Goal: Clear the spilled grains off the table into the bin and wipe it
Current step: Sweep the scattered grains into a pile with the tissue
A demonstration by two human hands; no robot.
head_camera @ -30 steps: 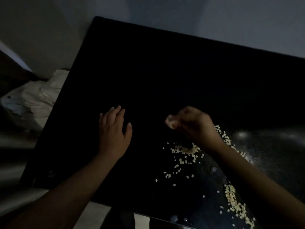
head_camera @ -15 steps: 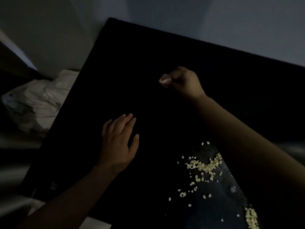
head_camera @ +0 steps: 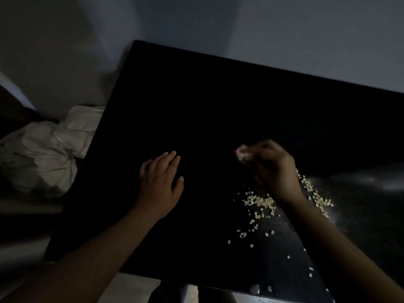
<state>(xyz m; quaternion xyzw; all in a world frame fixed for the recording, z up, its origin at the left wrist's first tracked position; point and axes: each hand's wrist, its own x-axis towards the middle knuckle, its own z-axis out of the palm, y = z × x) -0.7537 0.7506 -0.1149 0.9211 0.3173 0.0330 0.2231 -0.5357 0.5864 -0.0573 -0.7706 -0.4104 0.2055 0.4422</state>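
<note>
Gathering seems the step: right hand point(head_camera: 271, 169), fingers clamped on a pale wad point(head_camera: 241, 154), sits beside grains point(head_camera: 260, 202) at the table's point(head_camera: 196, 106) four o'clock; left hand point(head_camera: 160, 184) rests flat, fingers straight. Next: sweep them edgeward.

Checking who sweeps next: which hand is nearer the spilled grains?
Right. The right hand, pinching a pale wad, is at the grains, wrist over them; the left hand rests flat on the table, to their left.

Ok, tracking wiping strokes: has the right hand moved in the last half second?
Yes. The right hand, pinching a pale wad, pulled back toward the person: from beyond the spilled grains to beside them.
</note>
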